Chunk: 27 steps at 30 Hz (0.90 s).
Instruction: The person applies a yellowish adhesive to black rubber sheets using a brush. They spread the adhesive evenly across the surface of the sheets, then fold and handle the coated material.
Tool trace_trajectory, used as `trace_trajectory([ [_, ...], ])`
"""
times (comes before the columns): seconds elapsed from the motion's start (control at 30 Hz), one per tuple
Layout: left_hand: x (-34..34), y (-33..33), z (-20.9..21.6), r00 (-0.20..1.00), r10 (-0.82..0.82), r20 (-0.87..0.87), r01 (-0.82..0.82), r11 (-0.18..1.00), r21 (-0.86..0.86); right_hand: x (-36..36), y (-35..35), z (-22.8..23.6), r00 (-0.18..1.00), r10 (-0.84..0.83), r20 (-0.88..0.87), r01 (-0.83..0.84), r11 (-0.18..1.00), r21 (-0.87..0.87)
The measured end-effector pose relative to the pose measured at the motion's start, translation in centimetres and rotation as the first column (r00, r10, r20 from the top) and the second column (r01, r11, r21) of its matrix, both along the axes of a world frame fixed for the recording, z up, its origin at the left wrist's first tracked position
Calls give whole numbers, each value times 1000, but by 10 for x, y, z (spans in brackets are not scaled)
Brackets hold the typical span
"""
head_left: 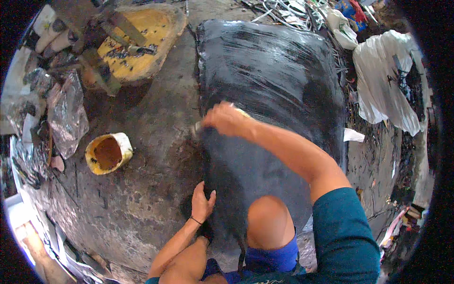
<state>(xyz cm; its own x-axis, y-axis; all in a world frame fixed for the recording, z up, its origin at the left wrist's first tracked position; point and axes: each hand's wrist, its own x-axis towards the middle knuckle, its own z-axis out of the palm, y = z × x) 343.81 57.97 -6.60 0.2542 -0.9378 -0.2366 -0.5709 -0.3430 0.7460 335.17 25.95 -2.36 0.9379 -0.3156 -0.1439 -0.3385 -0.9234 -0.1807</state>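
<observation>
A large black sheet (274,66) lies flat on the ground in front of me, its upper half streaked and shiny, its nearer part duller. My right hand (228,119) is closed, slightly blurred, over the sheet's left edge. It grips a small tool with a pale end (197,128) that sticks out past the sheet's edge; a yellowish bit shows by the wrist, but most of the tool is hidden. My left hand (202,204) rests at the sheet's near left edge, thumb and fingers apart, with nothing visible in it.
Left on the dirty ground stands a cut-open yellowish container (126,147) with brown contents. Beyond it sits a yellow-topped slab (165,23) with wooden slats and dark scraps. Clear plastic (68,113) lies far left. White sacking (385,80) and scrap strips line the right and back.
</observation>
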Motion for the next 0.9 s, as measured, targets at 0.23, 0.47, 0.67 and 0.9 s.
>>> trace_trajectory([
  [0.23,8,35,15,997,30,-64,-14,972,233,-8,3,41,991,-131,40,129,991,38],
  [0.47,-2,29,15,994,90,-54,-75,969,237,-170,-17,23,974,42,-223,-11,990,138],
  [0.67,-9,30,-1,987,106,-121,-75,969,234,-437,114,22,969,-218,-119,239,949,206],
  [0.9,-10,6,39,990,-101,101,67,951,300,-566,345,32,687,-721,-92,719,656,228],
])
